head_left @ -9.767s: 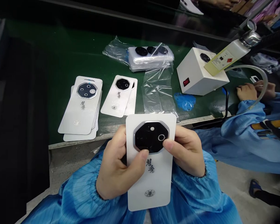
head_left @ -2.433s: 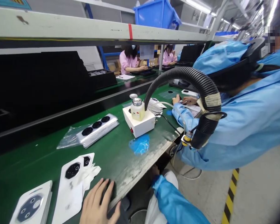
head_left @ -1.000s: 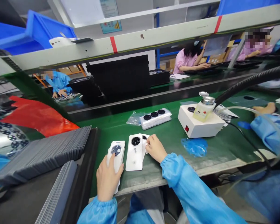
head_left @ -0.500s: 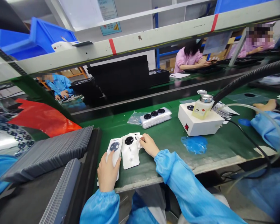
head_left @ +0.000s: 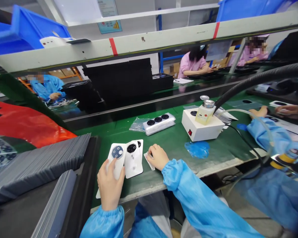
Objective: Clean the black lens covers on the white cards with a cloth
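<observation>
While a red plastic bag (head_left: 27, 127) and a bank of stacked grey sheets (head_left: 42, 168) fill the far left, the person's left hand (head_left: 110, 185) lies on a white card (head_left: 118, 163) with a round dark lens plate (head_left: 117, 152), fingers spread and pressing flat, with no pinch, the card's lower end showing beyond the palm; just right and touching it sits a second white card (head_left: 133, 163) with a black octagonal lens plate (head_left: 131, 148), and a third card's edge shows behind that one; next comes the right hand (head_left: 157, 158), fingers bunched together over a small white scrap (head_left: 148, 161) on the green belt (head_left: 173, 148), though whether they pinch it I cannot tell; so far the cards lie out on the belt, while a stack wrapped in clear plastic (head_left: 159, 123) stays bagged beyond them; against the frame half a second earlier, the right hand has drawn back from the cards' top edge, and the scrap now lies beside them rather than among them; further right stand a white box (head_left: 200, 130) carrying a bottle (head_left: 205, 110), a crumpled blue piece of plastic (head_left: 197, 149), and a co-worker's blue sleeve (head_left: 263, 132)
</observation>
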{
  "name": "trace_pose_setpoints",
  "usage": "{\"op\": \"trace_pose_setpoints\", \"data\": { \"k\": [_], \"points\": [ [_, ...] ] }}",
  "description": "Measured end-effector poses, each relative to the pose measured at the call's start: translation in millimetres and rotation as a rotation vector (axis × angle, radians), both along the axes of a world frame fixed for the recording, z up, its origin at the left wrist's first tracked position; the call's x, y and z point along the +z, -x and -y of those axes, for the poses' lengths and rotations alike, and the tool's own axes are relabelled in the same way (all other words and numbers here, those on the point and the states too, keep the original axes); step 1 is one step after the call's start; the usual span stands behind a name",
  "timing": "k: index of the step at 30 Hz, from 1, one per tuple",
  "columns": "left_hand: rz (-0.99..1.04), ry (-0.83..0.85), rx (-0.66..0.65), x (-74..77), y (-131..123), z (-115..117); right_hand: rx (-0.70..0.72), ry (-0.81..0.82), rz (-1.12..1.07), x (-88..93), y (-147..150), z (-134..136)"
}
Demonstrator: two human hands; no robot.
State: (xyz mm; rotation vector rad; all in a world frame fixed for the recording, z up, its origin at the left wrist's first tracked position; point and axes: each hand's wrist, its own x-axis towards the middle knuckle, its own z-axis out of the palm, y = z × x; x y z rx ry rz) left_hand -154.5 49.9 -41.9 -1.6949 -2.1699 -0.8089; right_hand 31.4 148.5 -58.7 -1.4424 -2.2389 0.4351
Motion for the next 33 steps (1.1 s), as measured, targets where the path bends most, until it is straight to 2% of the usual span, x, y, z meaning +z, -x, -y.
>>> {"op": "trace_pose_setpoints", "data": {
  "k": [4,8,12,15,17,20,24,28,30,31,33],
  "points": [
    [-0.038,0.047,-0.094,-5.9,-7.6,2.3,0.091,0.014,0.053,3.0,2.2,7.0],
    [-0.065,0.131,-0.024,-2.6,-2.9,3.0,0.149,0.010,0.069,9.6,-1.1,1.7],
    [-0.071,0.183,0.063,0.2,8.2,0.3,0.023,-0.057,0.105,25.7,-17.5,-39.8],
    [-0.083,0.203,0.072,-5.3,13.7,-2.6,-0.095,-0.129,0.145,42.2,-28.7,-82.5],
    [-0.099,0.199,0.066,-10.6,15.3,-4.0,-0.125,-0.175,0.171,52.3,-30.0,-107.2],
    [-0.117,0.175,0.063,-18.2,16.8,-5.7,-0.078,-0.221,0.214,63.1,-22.0,-133.8],
    [-0.124,0.114,0.053,-25.8,22.7,-7.8,0.020,-0.215,0.302,66.5,-5.6,-152.3],
    [-0.115,0.015,0.020,-26.7,26.9,-8.0,0.058,-0.198,0.388,61.3,2.6,-157.4],
    [-0.104,-0.053,-0.021,-23.7,18.9,-7.1,0.064,-0.196,0.413,59.5,3.5,-157.7],
    [-0.099,-0.082,-0.071,-21.5,10.9,-6.6,0.066,-0.194,0.422,59.2,3.7,-157.8],
    [-0.102,-0.115,-0.259,-17.1,-12.4,-5.9,0.068,-0.192,0.434,59.9,3.7,-158.2]
  ]
}}
